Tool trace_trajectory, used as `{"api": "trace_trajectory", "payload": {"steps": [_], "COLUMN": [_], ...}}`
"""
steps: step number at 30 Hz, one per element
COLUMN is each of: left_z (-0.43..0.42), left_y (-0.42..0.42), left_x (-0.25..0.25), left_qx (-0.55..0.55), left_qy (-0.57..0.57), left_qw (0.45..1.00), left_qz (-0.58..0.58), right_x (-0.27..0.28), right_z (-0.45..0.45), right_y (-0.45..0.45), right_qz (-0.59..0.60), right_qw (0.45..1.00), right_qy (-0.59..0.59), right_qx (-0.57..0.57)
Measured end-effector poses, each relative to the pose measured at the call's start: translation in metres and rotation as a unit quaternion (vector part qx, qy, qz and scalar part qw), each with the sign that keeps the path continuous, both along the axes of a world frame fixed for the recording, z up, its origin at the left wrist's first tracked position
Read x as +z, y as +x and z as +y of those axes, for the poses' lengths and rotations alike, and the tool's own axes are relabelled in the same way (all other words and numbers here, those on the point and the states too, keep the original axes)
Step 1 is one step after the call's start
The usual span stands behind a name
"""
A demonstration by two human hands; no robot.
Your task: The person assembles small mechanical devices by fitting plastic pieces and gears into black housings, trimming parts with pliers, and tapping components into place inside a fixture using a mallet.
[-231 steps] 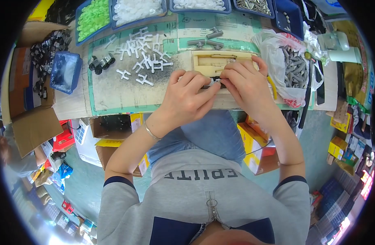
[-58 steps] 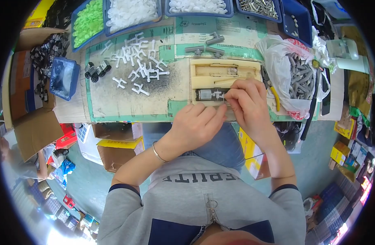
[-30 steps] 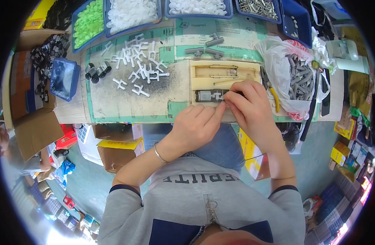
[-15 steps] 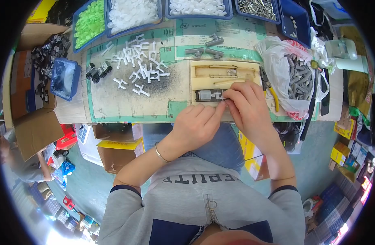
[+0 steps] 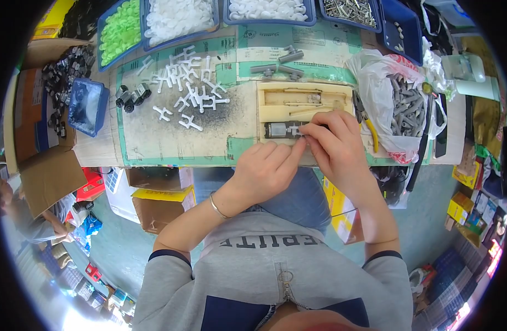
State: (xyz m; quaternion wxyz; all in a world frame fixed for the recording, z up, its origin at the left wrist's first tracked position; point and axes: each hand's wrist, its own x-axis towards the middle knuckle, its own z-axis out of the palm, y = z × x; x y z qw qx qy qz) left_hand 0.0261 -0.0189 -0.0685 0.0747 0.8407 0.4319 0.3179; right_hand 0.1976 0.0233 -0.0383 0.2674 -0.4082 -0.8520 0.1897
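A cream-coloured block with slots (image 5: 303,114) lies near the table's front edge. In its lower slot sits a dark part with a light grey rectangular piece (image 5: 277,130) and a small pale cross-shaped piece beside it. My right hand (image 5: 337,144) pinches at the right end of this slot; its fingertips cover what they hold. My left hand (image 5: 266,170) is at the block's front edge, fingers curled and index finger reaching to the right fingertips. Whatever lies between the fingertips is too small or hidden to name. In the upper slot are a few small pale pieces (image 5: 314,98).
White forked plastic parts (image 5: 195,94) lie heaped to the left, with black parts (image 5: 133,98) beyond. Several grey tubular parts (image 5: 291,55) are behind the block. Yellow-handled pliers (image 5: 371,132) and a bag of grey parts (image 5: 369,71) stand right. Blue bins (image 5: 270,23) line the back.
My hands stay almost in place, with only a slight shift of the right fingertips. At the far left, another person's arm has moved.
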Motion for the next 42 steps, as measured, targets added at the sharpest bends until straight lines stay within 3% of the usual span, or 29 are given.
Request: {"api": "trace_trajectory", "payload": {"steps": [24, 30, 32, 34, 37, 38, 42], "left_z": [-0.002, -0.003, -0.002, 0.001, 0.01, 0.012, 0.016], "left_y": [-0.002, -0.006, -0.01, -0.014, -0.02, -0.02, -0.023], "left_x": [0.0, 0.002, 0.003, 0.006, 0.017, 0.019, 0.02], "left_qx": [-0.004, -0.026, -0.036, -0.046, -0.043, -0.04, -0.031], "left_qy": [0.004, -0.009, 0.017, 0.047, 0.08, 0.083, 0.082], "left_qw": [1.0, 0.999, 0.998, 0.995, 0.993, 0.993, 0.995], "left_qz": [-0.018, -0.034, -0.054, -0.072, -0.075, -0.071, -0.057], "right_x": [-0.002, 0.007, 0.018, 0.031, 0.05, 0.052, 0.045], "right_z": [-0.003, 0.0, 0.005, 0.019, 0.058, 0.073, 0.14], "right_y": [0.001, 0.004, 0.005, 0.009, 0.008, 0.005, 0.005], "right_qz": [-0.001, 0.002, 0.081, 0.083, 0.086, 0.132, 0.051], "right_qw": [1.0, 1.0, 0.994, 0.994, 0.993, 0.988, 0.987], "right_qy": [0.028, -0.019, -0.076, -0.067, 0.074, 0.073, 0.121], "right_qx": [-0.006, -0.003, -0.024, -0.034, -0.025, -0.039, -0.096]}}
